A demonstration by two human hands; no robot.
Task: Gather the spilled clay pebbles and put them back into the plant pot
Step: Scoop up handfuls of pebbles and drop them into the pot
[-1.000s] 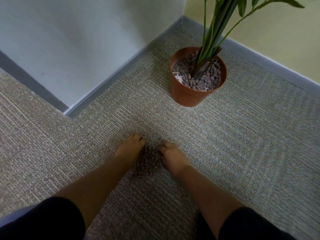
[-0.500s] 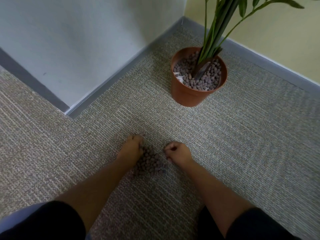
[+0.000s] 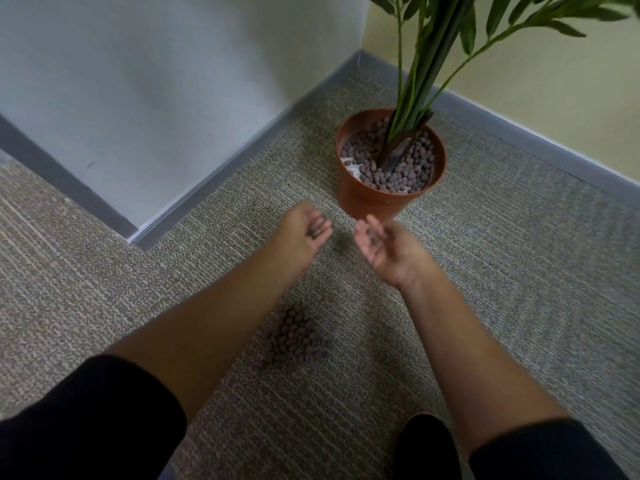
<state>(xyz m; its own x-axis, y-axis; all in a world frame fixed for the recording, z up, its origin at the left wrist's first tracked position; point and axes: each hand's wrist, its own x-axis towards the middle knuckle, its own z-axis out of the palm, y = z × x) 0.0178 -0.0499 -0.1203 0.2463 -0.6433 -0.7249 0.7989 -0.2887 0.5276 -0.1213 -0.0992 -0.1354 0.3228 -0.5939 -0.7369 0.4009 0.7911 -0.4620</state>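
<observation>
A terracotta plant pot (image 3: 367,202) stands on the carpet near the wall corner. Brown clay pebbles (image 3: 398,168) fill it around green stems. A small heap of spilled clay pebbles (image 3: 294,336) lies on the carpet between my forearms. Both hands are raised above the carpet just in front of the pot, palms up. My left hand (image 3: 304,233) curls its fingers around a few pebbles. My right hand (image 3: 384,251) is cupped, with dark pebbles in its palm. The hands are a short gap apart and blurred by motion.
A white wall with a grey baseboard (image 3: 221,174) runs along the left. A yellow wall with a baseboard (image 3: 519,133) stands behind the pot. Long green leaves (image 3: 485,26) hang over the pot. Grey carpet (image 3: 519,271) stretches to the right.
Both hands have lifted off the pebble heap and moved forward toward the pot, turning palm up with pebbles in them. The heap on the carpet is now uncovered.
</observation>
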